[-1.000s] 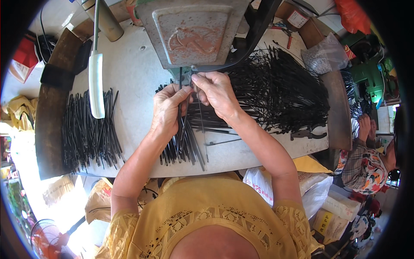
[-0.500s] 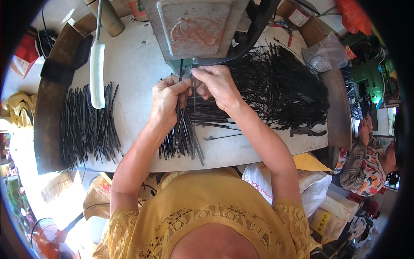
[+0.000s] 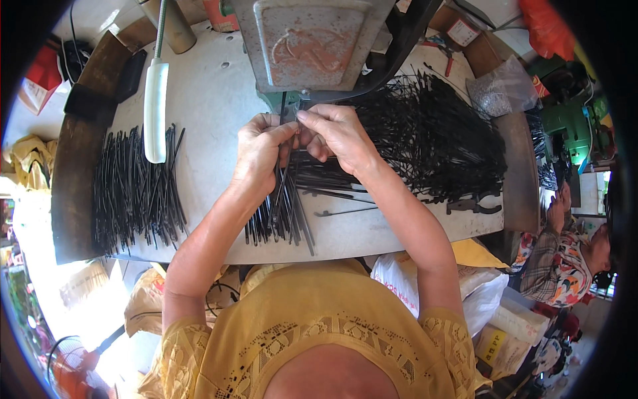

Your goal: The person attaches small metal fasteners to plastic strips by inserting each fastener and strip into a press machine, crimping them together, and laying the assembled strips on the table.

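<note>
Left hand (image 3: 258, 156): seen in the head view, thumb and fingers pinched on a slim black strip (image 3: 284, 110).
Right hand (image 3: 340, 139): thumb and forefinger drawn together just beside the left fingertips; what lies between them is too small to make out, so I cannot tell whether it grasps anything.
Strip in the fingers: runs from below the machine (image 3: 309, 50) through the left hand's pinch, toward the near edge of the worktop (image 3: 206, 86); its lower end is lost among others.
Machine housing: grey, rust-marked, with a raised emblem, over the middle of the worktop's far side, just beyond both hands.
Middle bundle (image 3: 271, 223): black strips below the left hand, ends fanned toward the near edge.
Left bundle (image 3: 139, 193): similar strips, laid roughly parallel by the near left corner.
Large heap (image 3: 445, 139): tangled black strips over the right half, partly behind the right hand and forearm.
Pliers (image 3: 473, 207): dark, near the right near corner, beside the heap.
Clear bag (image 3: 502, 90): small silvery bits inside, at the right edge.
Lamp (image 3: 155, 113): white, on a flexible stalk, above the left part.
Metal cylinder (image 3: 174, 30): at the far left corner.
</note>
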A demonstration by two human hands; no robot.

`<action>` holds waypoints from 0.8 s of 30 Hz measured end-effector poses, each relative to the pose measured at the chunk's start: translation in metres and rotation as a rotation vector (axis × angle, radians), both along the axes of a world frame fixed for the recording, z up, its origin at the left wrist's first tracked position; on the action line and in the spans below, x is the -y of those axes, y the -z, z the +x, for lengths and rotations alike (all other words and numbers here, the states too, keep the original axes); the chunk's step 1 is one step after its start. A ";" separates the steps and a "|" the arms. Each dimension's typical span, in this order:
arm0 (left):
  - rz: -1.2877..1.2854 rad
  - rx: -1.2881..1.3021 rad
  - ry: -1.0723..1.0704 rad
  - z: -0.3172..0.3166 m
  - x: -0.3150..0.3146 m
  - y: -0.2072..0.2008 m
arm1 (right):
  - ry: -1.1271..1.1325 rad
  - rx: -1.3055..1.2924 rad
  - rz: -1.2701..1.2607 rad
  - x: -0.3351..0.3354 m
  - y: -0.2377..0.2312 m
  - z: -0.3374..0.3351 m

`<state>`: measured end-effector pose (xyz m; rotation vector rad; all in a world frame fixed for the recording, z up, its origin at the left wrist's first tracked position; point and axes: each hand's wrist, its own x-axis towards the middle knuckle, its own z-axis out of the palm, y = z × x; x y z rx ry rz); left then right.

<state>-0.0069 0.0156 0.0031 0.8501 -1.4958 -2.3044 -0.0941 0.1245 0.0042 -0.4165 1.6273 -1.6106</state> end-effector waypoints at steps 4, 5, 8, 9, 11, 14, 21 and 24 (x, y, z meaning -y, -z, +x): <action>-0.086 0.023 0.014 0.000 0.002 -0.004 | -0.006 0.002 0.025 -0.005 -0.002 -0.002; -0.093 0.039 0.010 0.000 0.002 -0.004 | -0.002 0.007 0.031 -0.009 -0.003 -0.004; -0.087 0.044 0.021 0.001 0.002 -0.005 | 0.035 -0.029 0.078 -0.022 -0.006 -0.011; -0.087 0.042 0.018 0.001 0.002 -0.005 | 0.046 -0.049 0.086 -0.027 -0.007 -0.014; -0.079 0.011 0.025 0.002 0.004 -0.004 | 0.072 -0.059 0.082 -0.035 -0.005 -0.020; -0.090 0.035 0.036 0.009 0.014 -0.009 | 0.078 -0.065 0.073 -0.045 -0.008 -0.025; -0.878 0.540 0.241 0.079 0.109 -0.022 | 0.121 -0.101 0.118 -0.075 -0.005 -0.042; -1.732 0.918 0.138 0.108 0.126 -0.028 | 0.125 -0.112 0.117 -0.076 -0.004 -0.045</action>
